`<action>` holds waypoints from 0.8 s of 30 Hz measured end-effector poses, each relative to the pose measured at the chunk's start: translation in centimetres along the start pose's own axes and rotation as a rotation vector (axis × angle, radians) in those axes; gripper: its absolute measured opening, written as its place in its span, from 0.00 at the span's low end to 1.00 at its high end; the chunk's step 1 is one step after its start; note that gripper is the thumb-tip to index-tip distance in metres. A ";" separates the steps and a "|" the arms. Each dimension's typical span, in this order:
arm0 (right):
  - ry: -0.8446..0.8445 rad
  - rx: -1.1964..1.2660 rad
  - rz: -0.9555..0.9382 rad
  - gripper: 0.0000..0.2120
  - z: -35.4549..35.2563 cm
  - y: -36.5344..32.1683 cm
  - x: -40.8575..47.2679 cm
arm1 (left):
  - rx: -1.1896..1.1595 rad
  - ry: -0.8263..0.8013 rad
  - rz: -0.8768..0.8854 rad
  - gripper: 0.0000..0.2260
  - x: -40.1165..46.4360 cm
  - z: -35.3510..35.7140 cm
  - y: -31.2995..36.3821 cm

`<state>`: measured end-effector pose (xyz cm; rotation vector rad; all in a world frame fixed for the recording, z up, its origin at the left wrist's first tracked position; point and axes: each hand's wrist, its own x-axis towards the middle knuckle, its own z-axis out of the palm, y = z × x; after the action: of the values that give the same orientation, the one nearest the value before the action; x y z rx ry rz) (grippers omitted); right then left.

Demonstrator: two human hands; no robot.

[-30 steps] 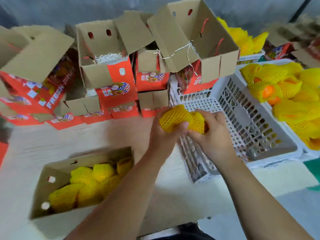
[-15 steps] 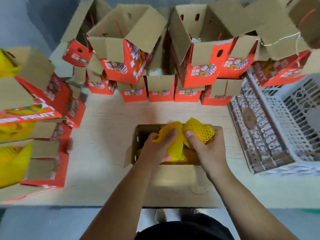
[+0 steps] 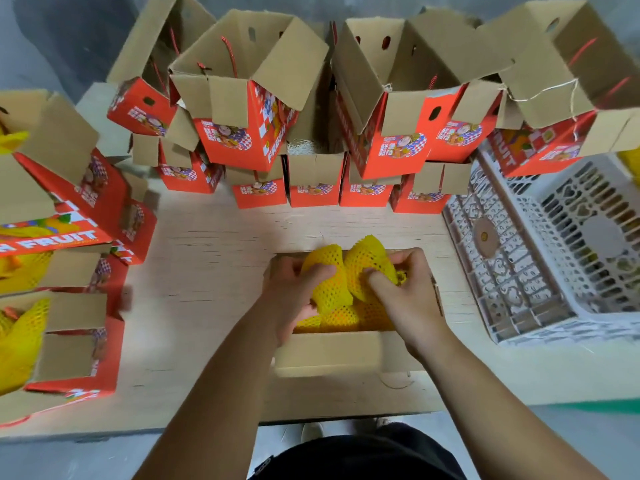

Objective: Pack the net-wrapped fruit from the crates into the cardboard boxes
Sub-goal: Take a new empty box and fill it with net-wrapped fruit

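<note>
Left hand (image 3: pixel 294 292) and right hand (image 3: pixel 403 292) each grip 1 netted fruit (image 3: pixel 327 282) over the fruit-filled cardboard box (image 3: pixel 329 351).

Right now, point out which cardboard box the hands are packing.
The open box at the table's near edge: both hands, left hand and right hand, hold netted fruit over it.

— What couldn't you make out around the open box (image 3: pixel 332 353)?
— Both hands (image 3: pixel 291 296) covered its far rim and most of the netted fruit (image 3: pixel 341 315) inside.
— And to its right?
— The white crate (image 3: pixel 561 258) ran off the frame's edge.
</note>
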<state>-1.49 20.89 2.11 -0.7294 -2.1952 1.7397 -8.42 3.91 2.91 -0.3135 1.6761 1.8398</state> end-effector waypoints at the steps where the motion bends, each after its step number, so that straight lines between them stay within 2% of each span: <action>1: -0.009 0.000 0.016 0.16 0.2 0.1 -0.1 | 0.091 0.042 0.029 0.26 0.0 0.1 0.0; 3: -0.031 0.001 0.038 0.20 0.9 0.1 -0.6 | 0.182 0.116 0.066 0.28 0.1 0.2 -0.1; 6: -0.051 0.011 0.062 0.29 1.8 0.1 -1.1 | 0.138 0.193 0.117 0.23 1.3 0.0 -0.5; 8: -0.060 -0.090 0.034 0.30 2.0 0.1 -1.0 | 0.307 0.232 0.229 0.20 2.0 -0.3 -0.4; 10: -0.070 -0.194 -0.028 0.28 2.1 0.7 -0.7 | 0.625 0.232 0.317 0.20 2.8 -0.8 -1.0; 11: -0.088 -0.300 -0.065 0.27 2.1 1.3 -0.7 | 0.808 0.204 0.323 0.21 3.3 -0.8 -1.7; 13: -0.182 -0.673 -0.104 0.28 2.7 2.7 -0.8 | 1.104 0.121 0.222 0.21 3.6 -0.3 -3.5; 15: -0.259 -0.959 -0.080 0.29 3.7 3.6 -0.7 | 1.204 0.059 0.167 0.19 3.6 0.3 -5.0; 19: -0.243 -0.978 -0.065 0.24 3.6 2.8 1.5 | 1.216 0.100 0.163 0.24 3.9 0.5 -4.1; 21: -0.141 -0.947 -0.146 0.19 2.5 3.0 2.1 | 1.175 0.182 0.306 0.22 3.5 0.4 -3.7; 23: -0.138 -0.830 -0.136 0.13 2.0 3.5 1.7 | 1.203 0.275 0.516 0.14 2.7 0.3 -4.1; 24: -0.167 -0.775 -0.100 0.11 2.0 3.8 1.5 | 1.252 0.269 0.551 0.12 2.6 0.2 -4.4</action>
<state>-2.89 20.65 -2.19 -0.6078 -2.9798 0.8867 -7.78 4.82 -2.10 0.4960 2.9125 0.7073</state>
